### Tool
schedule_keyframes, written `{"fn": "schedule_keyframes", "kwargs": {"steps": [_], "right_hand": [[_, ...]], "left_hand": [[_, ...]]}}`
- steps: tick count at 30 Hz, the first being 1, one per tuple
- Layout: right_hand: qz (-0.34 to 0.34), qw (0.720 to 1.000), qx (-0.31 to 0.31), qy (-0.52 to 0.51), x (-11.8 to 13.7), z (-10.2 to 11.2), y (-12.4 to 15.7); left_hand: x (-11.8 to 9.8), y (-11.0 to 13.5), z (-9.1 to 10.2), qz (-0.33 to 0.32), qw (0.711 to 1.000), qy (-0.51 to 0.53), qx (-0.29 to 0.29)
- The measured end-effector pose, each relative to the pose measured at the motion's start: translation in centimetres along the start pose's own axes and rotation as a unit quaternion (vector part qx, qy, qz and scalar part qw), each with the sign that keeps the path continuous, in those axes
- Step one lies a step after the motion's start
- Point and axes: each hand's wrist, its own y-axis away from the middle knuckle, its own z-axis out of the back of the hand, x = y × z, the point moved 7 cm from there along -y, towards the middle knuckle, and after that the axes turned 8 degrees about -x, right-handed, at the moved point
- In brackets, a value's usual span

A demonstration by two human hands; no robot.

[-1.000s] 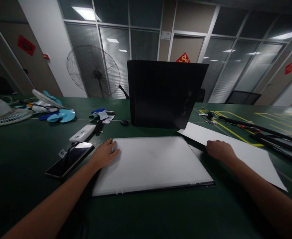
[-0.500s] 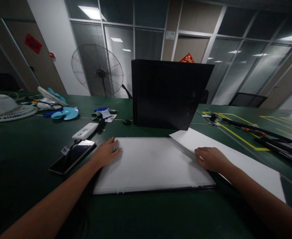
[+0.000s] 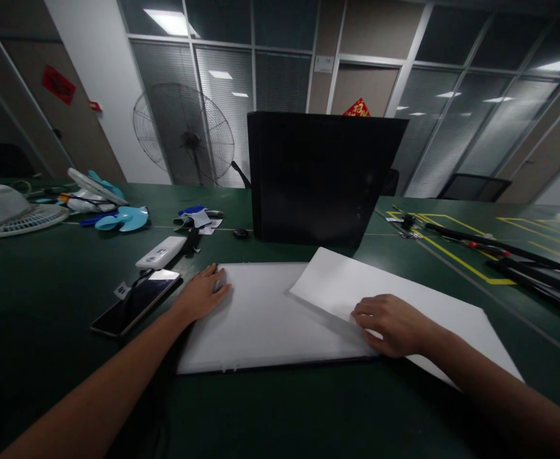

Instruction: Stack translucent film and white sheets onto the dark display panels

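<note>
Sheet [image 3: 349, 280] (white) — near edge in right grip [image 3: 389, 325].

Green table [image 3: 280, 414] bearing white panel [image 3: 251, 319], phone [image 3: 139, 303] and blue fan blade [image 3: 129, 218]

You are in what looks like an office: glass partitions [image 3: 225, 121] with venetian blinds [image 3: 280, 83] run along the far side, reflecting ceiling light panels [image 3: 221, 74], and a mesh-backed chair [image 3: 475, 187] stands behind your table [image 3: 280, 417]. The green tabletop gives your spot a workshop touch, with yellow marking lines [image 3: 502, 282] and a loose blue fan blade [image 3: 127, 218] lying on it.
</note>
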Motion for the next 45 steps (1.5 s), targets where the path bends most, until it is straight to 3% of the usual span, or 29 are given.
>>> {"fn": "schedule_keyframes", "kwargs": {"steps": [6,11,14,18,21,23,28,31,37,45], "right_hand": [[0.071,0.993,-0.04,-0.082,3.8,-1.2,-1.3],[0.051,0.98,0.009,-0.194,5.5,-1.4,-2.1],[0.078,0.97,0.021,-0.229,5.9,-1.3,-2.3],[0.076,0.982,-0.024,-0.169,3.6,-1.1,-1.9],[-0.032,0.994,-0.098,-0.041,-0.7,-0.6,-0.9],[-0.11,0.985,-0.125,0.05,-3.4,-0.1,0.0],[-0.235,0.958,-0.083,0.141,-7.0,-0.1,1.4],[-0.239,0.964,-0.049,0.106,-6.9,-1.1,1.0],[-0.161,0.986,-0.043,-0.028,-5.1,-3.2,-0.3],[-0.145,0.985,-0.003,-0.099,-3.8,-3.6,-0.4]], "left_hand": [[-0.2,0.2,0.4,0.006,1.0,0.024,-0.005],[-0.5,0.4,0.8,0.011,0.999,0.035,-0.006],[-0.4,0.5,0.7,0.025,0.999,0.025,-0.001],[-0.3,0.5,0.3,0.023,0.999,0.015,0.019],[-0.2,0.4,0.0,0.015,1.0,0.017,0.018],[-0.1,0.3,0.0,0.011,1.0,0.021,0.009],[-0.1,0.3,-0.1,0.007,1.0,0.017,0.0],[-0.1,0.4,0.0,0.006,1.0,0.023,-0.007],[-0.2,0.3,0.1,0.007,1.0,0.03,-0.008],[0.5,0.1,-0.5,-0.007,0.999,0.024,-0.024]]}}
